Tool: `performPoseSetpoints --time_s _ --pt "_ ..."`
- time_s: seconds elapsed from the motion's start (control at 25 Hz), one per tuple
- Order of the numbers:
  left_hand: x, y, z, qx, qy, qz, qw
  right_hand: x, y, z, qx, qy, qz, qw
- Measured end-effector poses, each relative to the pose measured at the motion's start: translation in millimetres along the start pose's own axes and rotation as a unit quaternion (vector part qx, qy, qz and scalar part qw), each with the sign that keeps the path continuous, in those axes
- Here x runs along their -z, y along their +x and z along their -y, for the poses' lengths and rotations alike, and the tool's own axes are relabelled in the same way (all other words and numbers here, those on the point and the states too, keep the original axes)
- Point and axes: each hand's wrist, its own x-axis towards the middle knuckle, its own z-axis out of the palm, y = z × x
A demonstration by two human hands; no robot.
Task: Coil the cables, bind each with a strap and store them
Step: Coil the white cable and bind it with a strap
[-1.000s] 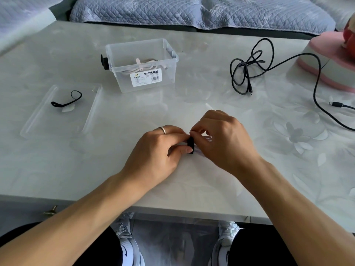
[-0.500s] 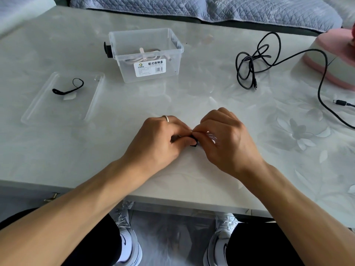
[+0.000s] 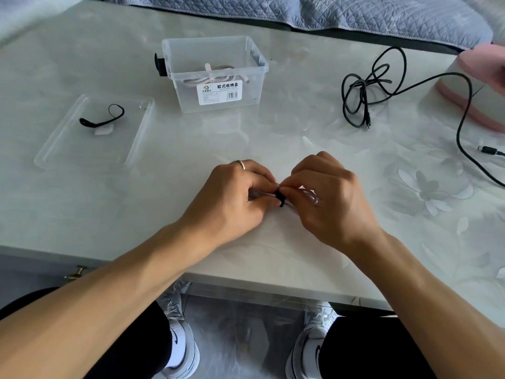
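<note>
Pinching a pale coiled cable [image 3: 308,193] between them, left hand [image 3: 232,198] and right hand [image 3: 328,198] clamp its black strap [image 3: 280,199]; one spare strap [image 3: 102,119] far left; one black cable [image 3: 366,88] far right.

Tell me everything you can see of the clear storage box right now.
The clear storage box is a small rectangular tub of see-through plastic, upright and lidless on the table, beyond the hands. A white printed label with a barcode sits on its near wall and a black clip on its left end. Inside lies a coiled pale cable. Nothing else touches it.
</note>
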Motion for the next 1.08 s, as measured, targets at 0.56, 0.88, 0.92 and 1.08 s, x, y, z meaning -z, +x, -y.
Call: performPoseSetpoints --time_s 0.56,0.88,0.92,1.08 --pt "-0.1 -5.2 -5.0 -0.051 0.02 -0.03 0.998 -1.0 -17.2 10.0 -0.096 0.046 0.037 0.994" --pt "0.7 -7.8 -5.1 -0.063 0.033 -0.028 0.997 12.6 -22.9 11.0 -0.142 0.107 0.079 0.981" --pt "0.8 -7.7 -5.2 -0.062 0.033 -0.027 0.997 13.9 -18.4 11.0 -0.192 0.143 0.044 0.97" --pt "3.0 -4.8 -3.0 -0.049 0.041 -0.018 0.998 17.6 1.5 5.7 -0.303 0.133 0.09 0.939"
